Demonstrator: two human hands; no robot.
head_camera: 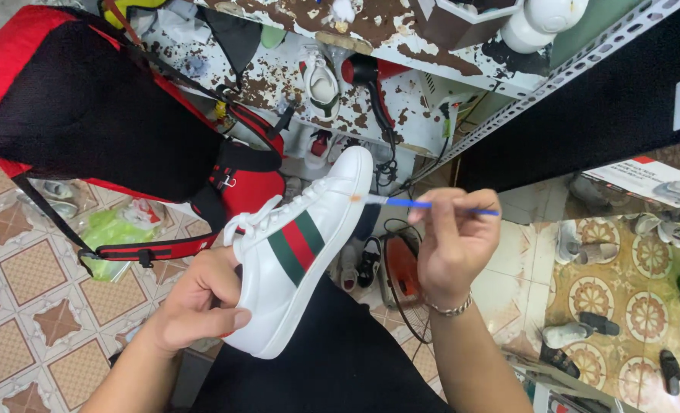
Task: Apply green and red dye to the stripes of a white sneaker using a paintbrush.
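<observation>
My left hand (202, 302) grips the heel end of a white sneaker (309, 260) with white laces and a green-red-green stripe on its side. The shoe points up and away, toe toward the shelf. My right hand (451, 245), a metal bracelet on its wrist, pinches a thin blue-handled brush (431, 204). The brush's tip touches the sneaker's side near the toe, where a small orange mark shows. A dark cloth over my lap lies beneath the shoe.
A red and black backpack (87, 107) hangs at upper left. A rusty white shelf (401, 46) holds a red hair dryer (370, 76) and shoes. A small fan (401, 279) stands below my hands. Sandals and shoes lie on the patterned tile floor (615, 298).
</observation>
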